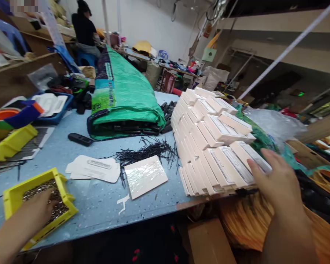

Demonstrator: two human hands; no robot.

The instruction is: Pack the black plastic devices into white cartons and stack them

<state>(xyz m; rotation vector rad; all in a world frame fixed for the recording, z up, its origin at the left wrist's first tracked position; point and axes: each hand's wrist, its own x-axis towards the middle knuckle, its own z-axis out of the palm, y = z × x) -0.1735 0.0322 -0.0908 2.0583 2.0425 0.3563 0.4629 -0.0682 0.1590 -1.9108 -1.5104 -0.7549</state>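
My left hand [42,207] dips into a yellow bin [9,201] of small shiny metal pieces [57,211]. Its fingers are curled among the pieces, and I cannot make out what they hold. On the right, my right hand [280,179] is at the end box of a big stack of pale boxes [192,146]. Thumb and fingers are spread apart, the thumb over the nearest box [250,156]; no closed grip shows. Between my hands lie a flat, shiny-wrapped box [145,176], white printed cards [99,168] and a heap of thin black strips [148,150].
A green woven sack [129,84] of dark items stands behind, with a black device [80,139] beside it. Further left are a second yellow bin [13,143], tape rolls [8,113] and a blue tray [57,113]. A person [84,29] sits in the background.
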